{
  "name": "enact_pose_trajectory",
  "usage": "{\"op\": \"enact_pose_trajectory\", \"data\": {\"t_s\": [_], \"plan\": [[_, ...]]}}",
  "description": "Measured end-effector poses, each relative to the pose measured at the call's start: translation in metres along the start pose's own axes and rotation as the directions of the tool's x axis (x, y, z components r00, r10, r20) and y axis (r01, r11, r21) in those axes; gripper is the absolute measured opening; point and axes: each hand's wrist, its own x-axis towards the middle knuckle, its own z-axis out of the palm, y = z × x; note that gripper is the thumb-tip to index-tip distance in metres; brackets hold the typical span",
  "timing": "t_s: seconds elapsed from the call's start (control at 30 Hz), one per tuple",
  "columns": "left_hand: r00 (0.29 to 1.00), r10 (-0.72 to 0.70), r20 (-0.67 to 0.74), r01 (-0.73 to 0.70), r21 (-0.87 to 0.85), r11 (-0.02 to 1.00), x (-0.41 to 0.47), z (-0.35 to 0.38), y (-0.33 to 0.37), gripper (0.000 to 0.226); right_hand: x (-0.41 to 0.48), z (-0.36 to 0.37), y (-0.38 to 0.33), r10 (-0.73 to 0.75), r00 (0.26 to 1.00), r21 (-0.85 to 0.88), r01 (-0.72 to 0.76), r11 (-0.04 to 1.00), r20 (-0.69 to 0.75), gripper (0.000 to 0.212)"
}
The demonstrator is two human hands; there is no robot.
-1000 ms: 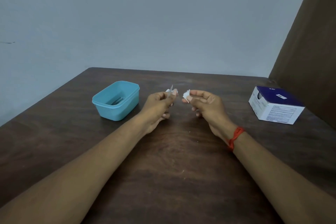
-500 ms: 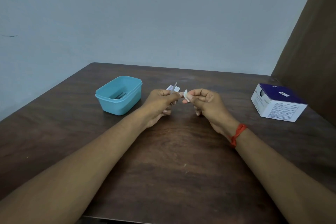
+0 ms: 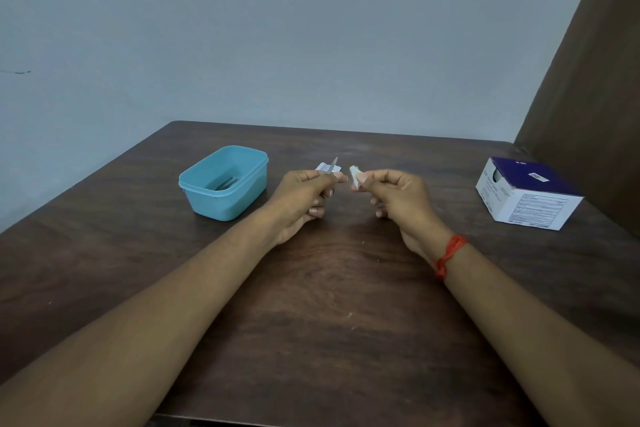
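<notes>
Above the middle of the dark wooden table (image 3: 329, 305), my left hand (image 3: 304, 194) pinches a small torn white packet with blue print (image 3: 325, 167) and a thin grey metal blade (image 3: 334, 165) that sticks up out of it. My right hand (image 3: 398, 198), with a red thread at the wrist, pinches a small torn-off white scrap of wrapper (image 3: 355, 176). The two pieces are a short gap apart and do not touch.
A light blue plastic tub (image 3: 225, 184) stands left of my hands with thin grey metal pieces inside. A purple-and-white cardboard box (image 3: 526, 198) sits at the right, near a brown panel (image 3: 588, 80). A pale wall runs behind the table.
The hands came together half a second ago, then drew apart again, and the blade now stands further out of the packet. The camera view has shifted slightly.
</notes>
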Motion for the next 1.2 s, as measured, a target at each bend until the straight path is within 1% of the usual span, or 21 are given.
{"op": "enact_pose_trajectory", "data": {"t_s": [0.1, 0.2, 0.3, 0.43, 0.53, 0.67, 0.73, 0.8, 0.97, 1.07, 1.2], "plan": [[0.999, -0.033, 0.033, 0.035, -0.061, 0.998, 0.0000, -0.0014, 0.0023, 0.029, 0.0028, -0.0027, -0.0004, 0.055, 0.998, 0.060, -0.052, 0.997, -0.033, 0.007], [0.998, -0.042, 0.049, 0.046, -0.088, 0.995, -0.0002, -0.0007, 0.0025, 0.033, 0.0037, -0.0031, 0.0004, 0.064, 0.997, 0.027, -0.063, 0.998, -0.041, 0.004], [0.998, -0.014, 0.058, 0.017, -0.067, 0.998, -0.0001, -0.0003, 0.0019, 0.033, 0.0036, -0.0022, -0.0010, 0.065, 0.998, 0.002, -0.065, 0.998, -0.018, 0.007], [0.994, 0.063, 0.088, -0.061, -0.032, 0.998, -0.0001, -0.0041, 0.0008, 0.033, 0.0029, -0.0054, -0.0030, 0.096, 0.995, -0.002, -0.096, 0.995, 0.014, 0.008], [0.985, 0.086, 0.152, -0.088, 0.001, 0.996, -0.0005, -0.0065, -0.0009, 0.029, 0.0024, -0.0054, -0.0019, 0.101, 0.995, -0.008, -0.101, 0.995, -0.026, 0.008], [0.961, 0.102, 0.256, -0.129, 0.091, 0.987, -0.0027, -0.0054, -0.0060, 0.025, -0.0012, -0.0008, -0.0013, 0.063, 0.996, -0.039, -0.065, 0.997, -0.059, 0.010], [0.961, 0.103, 0.256, -0.140, 0.128, 0.982, -0.0033, -0.0025, -0.0074, 0.023, -0.0028, 0.0011, -0.0029, 0.063, 0.997, 0.006, -0.062, 0.998, -0.048, 0.011], [0.970, 0.086, 0.225, -0.122, 0.148, 0.981, -0.0030, -0.0005, -0.0075, 0.022, -0.0030, 0.0011, -0.0053, 0.071, 0.997, 0.069, -0.068, 0.995, -0.044, 0.015], [0.984, 0.033, 0.173, -0.056, 0.130, 0.990, -0.0011, -0.0005, -0.0054, 0.027, 0.0001, -0.0050, -0.0073, 0.088, 0.996, 0.219, -0.082, 0.972, -0.016, 0.020], [0.988, 0.012, 0.155, -0.033, 0.137, 0.990, -0.0007, -0.0007, -0.0034, 0.027, 0.0017, -0.0057, -0.0067, 0.109, 0.994, 0.252, -0.104, 0.962, -0.007, 0.014], [0.983, 0.070, 0.167, -0.090, 0.117, 0.989, -0.0031, 0.0017, -0.0043, 0.015, 0.0031, -0.0074, -0.0072, 0.116, 0.992, 0.297, -0.095, 0.950, -0.055, 0.006]]}}
